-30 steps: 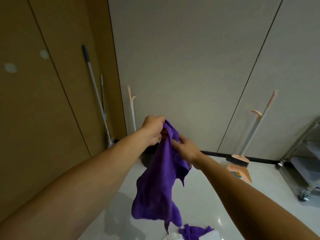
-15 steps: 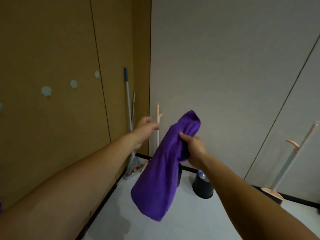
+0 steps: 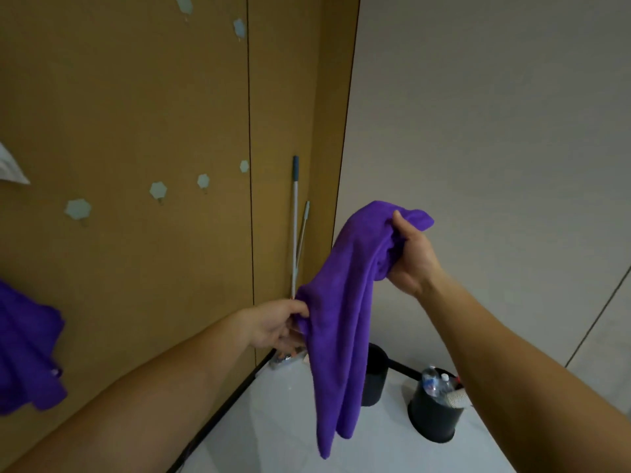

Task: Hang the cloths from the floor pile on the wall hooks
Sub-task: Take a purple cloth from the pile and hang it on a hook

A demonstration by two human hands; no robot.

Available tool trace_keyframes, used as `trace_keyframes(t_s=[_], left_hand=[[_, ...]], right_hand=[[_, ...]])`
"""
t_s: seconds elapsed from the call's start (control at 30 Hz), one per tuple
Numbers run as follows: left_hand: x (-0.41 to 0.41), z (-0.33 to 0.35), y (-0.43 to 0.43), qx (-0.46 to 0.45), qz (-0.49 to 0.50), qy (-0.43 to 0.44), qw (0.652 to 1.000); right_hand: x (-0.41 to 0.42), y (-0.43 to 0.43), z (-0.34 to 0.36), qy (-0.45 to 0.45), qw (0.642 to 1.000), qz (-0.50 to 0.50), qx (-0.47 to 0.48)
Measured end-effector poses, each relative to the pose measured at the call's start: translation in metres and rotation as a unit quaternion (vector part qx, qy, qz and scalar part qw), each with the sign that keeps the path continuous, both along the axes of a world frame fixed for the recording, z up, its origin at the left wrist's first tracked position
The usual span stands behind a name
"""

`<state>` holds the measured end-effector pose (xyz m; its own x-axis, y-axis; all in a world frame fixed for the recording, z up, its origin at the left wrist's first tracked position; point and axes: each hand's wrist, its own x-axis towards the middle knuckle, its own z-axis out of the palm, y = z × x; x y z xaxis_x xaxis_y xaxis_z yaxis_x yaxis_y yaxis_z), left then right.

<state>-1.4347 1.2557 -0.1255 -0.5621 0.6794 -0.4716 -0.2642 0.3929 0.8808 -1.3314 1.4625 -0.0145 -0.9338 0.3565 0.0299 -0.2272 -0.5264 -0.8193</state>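
The cloth point(image 3: 345, 302) is held in mid-air, well apart from the hooks point(image 3: 158, 191), its bunched top gripped by the right hand point(image 3: 411, 254) and an edge pinched by the left hand point(image 3: 276, 324), so, thickly bunched, it may be caught poorly and dropped.

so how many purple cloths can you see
2: the held cloth, gripped by the left hand and right hand, and the hanging cloth on the brown wall at far left. More may lie out of view.

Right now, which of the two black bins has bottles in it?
The right bin: bottles stick out of its top. The left bin is partly hidden behind the hanging purple cloth, its contents unseen.
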Motion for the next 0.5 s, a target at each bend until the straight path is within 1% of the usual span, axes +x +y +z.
trace_keyframes(t_s=[0.07,0.1,0.13,0.2,0.23,0.27,0.3,0.33,0.37,0.4,0.43,0.47,0.5], left_hand=[[-0.004,0.015,-0.001,0.069,0.07,-0.019,0.995],[-0.006,0.024,-0.002,0.103,0.103,-0.024,0.989],[-0.008,0.033,-0.003,0.134,0.137,-0.022,0.981],[-0.011,0.053,-0.004,0.182,0.199,-0.017,0.963],[-0.011,0.062,-0.004,0.198,0.227,-0.013,0.953],[-0.01,0.069,-0.005,0.209,0.254,-0.004,0.944],[-0.01,0.075,-0.006,0.216,0.282,0.009,0.935],[-0.011,0.08,-0.007,0.224,0.309,0.024,0.924],[-0.012,0.084,-0.009,0.23,0.332,0.039,0.914],[-0.013,0.087,-0.011,0.236,0.348,0.053,0.906],[-0.015,0.09,-0.014,0.242,0.36,0.063,0.899],[-0.016,0.092,-0.017,0.247,0.371,0.069,0.892],[-0.017,0.093,-0.02,0.247,0.384,0.075,0.886]], right_hand=[[0.007,0.015,-0.007,-0.023,0.999,0.028,0.037],[0.011,0.023,-0.015,-0.061,0.994,0.049,0.072],[0.014,0.028,-0.024,-0.115,0.984,0.065,0.122],[0.018,0.036,-0.042,-0.227,0.944,0.064,0.231],[0.018,0.041,-0.049,-0.262,0.927,0.042,0.263],[0.018,0.046,-0.052,-0.278,0.921,0.017,0.273],[0.019,0.052,-0.051,-0.273,0.927,0.0,0.259],[0.02,0.059,-0.047,-0.245,0.945,-0.001,0.216],[0.02,0.066,-0.043,-0.204,0.967,0.004,0.152],[0.02,0.071,-0.041,-0.163,0.982,0.008,0.091],[0.021,0.074,-0.041,-0.139,0.989,0.014,0.058],[0.022,0.074,-0.046,-0.142,0.987,0.026,0.064],[0.023,0.072,-0.055,-0.167,0.98,0.043,0.097]])
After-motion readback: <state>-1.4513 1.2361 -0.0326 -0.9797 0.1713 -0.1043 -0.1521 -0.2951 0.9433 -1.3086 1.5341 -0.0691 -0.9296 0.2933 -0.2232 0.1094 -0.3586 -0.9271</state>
